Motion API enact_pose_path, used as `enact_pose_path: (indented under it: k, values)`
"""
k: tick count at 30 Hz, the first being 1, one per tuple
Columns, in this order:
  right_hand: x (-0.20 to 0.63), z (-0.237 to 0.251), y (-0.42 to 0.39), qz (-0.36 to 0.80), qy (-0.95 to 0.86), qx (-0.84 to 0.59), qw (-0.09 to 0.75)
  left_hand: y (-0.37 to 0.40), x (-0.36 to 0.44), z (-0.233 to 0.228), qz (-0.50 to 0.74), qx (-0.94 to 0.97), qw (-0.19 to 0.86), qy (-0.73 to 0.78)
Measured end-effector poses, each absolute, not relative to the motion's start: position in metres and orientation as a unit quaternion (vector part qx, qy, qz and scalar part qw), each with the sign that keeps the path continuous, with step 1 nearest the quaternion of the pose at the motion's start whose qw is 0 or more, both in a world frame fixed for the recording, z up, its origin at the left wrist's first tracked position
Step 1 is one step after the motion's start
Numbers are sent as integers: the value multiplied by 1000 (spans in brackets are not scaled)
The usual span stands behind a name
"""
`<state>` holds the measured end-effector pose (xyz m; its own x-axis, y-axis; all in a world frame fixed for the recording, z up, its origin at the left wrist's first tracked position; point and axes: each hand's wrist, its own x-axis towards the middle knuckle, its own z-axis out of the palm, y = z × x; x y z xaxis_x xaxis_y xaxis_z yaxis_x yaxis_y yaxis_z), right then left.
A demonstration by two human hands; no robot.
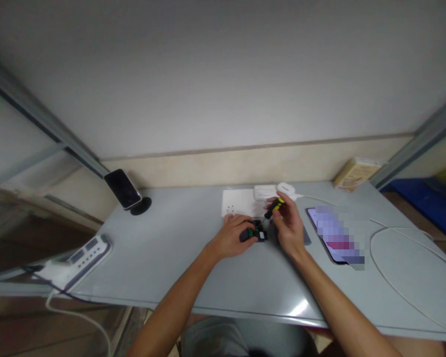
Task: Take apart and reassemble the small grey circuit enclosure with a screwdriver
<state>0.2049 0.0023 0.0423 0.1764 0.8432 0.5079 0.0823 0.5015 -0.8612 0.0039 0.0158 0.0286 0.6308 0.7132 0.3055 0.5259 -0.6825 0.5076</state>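
My left hand (235, 237) lies over a small black device with a green circuit board (259, 232), its fingers closed around the left side and holding it on the table. Part of the device is hidden under those fingers. A black and yellow screwdriver (274, 208) is gripped in my right hand (289, 224), slanting down to the left. Its thin shaft points at the board; whether the tip touches cannot be made out. Just behind the hands is a white sheet (241, 199) with several tiny dark pieces on it, perhaps screws. A flat grey object (306, 237) shows partly beneath my right hand.
White plug-like blocks (264, 192) with a cable stand behind my right hand. To the right lie a lit phone (329, 235) and a looped white cable (373, 248). A yellowish box (357, 173) is far right. Leftward are a phone on a stand (122, 189) and a power strip (85, 258).
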Motion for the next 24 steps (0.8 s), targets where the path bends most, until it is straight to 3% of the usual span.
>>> enact_pose_path:
  k: [24]
  values:
    - [206, 40, 4, 173, -571, -471, 650, 13, 4, 30, 249, 884, 179, 354]
